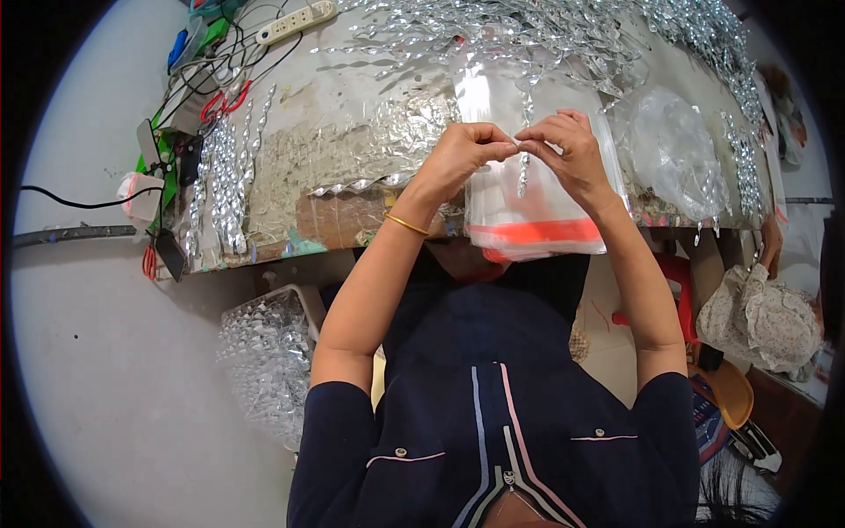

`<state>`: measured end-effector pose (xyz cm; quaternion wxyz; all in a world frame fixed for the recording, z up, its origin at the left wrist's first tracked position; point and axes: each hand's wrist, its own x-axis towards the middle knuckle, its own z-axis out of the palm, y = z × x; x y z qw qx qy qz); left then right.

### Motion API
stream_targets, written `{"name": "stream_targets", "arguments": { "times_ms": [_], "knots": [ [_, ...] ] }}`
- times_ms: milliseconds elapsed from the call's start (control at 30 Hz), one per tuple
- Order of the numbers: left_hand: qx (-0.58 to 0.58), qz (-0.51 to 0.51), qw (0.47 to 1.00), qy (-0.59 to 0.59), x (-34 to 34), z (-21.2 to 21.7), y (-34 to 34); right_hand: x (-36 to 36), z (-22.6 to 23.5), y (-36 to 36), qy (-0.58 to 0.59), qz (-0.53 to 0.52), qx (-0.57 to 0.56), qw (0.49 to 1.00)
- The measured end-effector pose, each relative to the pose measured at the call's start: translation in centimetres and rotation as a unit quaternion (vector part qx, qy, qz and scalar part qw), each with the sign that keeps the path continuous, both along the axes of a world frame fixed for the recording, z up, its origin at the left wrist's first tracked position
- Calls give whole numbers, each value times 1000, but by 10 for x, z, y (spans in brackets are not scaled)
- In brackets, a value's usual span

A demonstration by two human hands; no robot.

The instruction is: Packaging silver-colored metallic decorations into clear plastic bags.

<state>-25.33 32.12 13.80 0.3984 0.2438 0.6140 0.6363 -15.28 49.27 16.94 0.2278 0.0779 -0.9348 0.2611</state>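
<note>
My left hand and my right hand meet fingertip to fingertip over a stack of clear plastic bags with a red-orange band along the near edge. Both are closed in a pinch at a twisted silver strand, which shows above and below the fingers. What exactly lies between the fingertips is too small to make out. To the left of my left wrist, another silver twisted strand lies across the worn tabletop.
Silver strands are heaped along the table's far side. A crumpled clear bag lies right. Red-handled scissors, cables and a power strip are left. A basket with silver pieces stands below. Another person's patterned sleeve shows right.
</note>
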Motion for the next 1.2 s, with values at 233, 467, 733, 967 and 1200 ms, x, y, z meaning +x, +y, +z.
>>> {"name": "stream_targets", "arguments": {
  "times_ms": [233,467,733,967,1200],
  "knots": [
    [-48,-30,996,66,3,-2,0,2,0,1,-4,6,37,999],
    [-102,-36,987,115,3,5,0,23,28,-27,153,-85,-55,983],
    [-45,-38,997,55,0,-4,-2,18,-14,-34,82,20,116,990],
    [-32,-41,999,1,3,-5,-13,18,-15,-18,-24,25,83,996],
    [-24,28,970,239,12,-2,-28,25,-18,-2,-468,104,-627,614]
  ]
}}
